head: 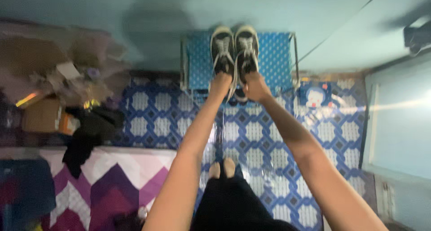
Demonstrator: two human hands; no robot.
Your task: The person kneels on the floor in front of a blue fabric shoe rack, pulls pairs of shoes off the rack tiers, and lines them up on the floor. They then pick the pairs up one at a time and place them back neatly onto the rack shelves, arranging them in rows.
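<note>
Black canvas sneakers with white laces and white rubber toe caps sit at the top of my view, 2 of them side by side, toes pointing away from me; I have the left sneaker (222, 49) in my left hand (220, 85) and the right sneaker (246, 46) in my right hand (256, 87); each hand is closed around the heel end of its shoe, though the blur keeps me from telling how the single fingers lie. Both arms stretch straight out, and the sneakers are over the blue rack (280, 55), a metal-framed stand lined with blue dotted fabric that stands against the pale green wall (170, 15); I cannot tell whether the soles touch the fabric or hang just above it. Below the rack the floor covering (256, 136) shows a blue and white tile pattern; my bare feet (222, 169) stand on it, between my forearms. To the left lies a mat with purple and white zigzags (112, 177); beyond it a dark cloth (90, 132) is draped beside a cardboard box (42, 116) and a blurred heap of clutter. On the right stands a pale blue door (399, 123).
</note>
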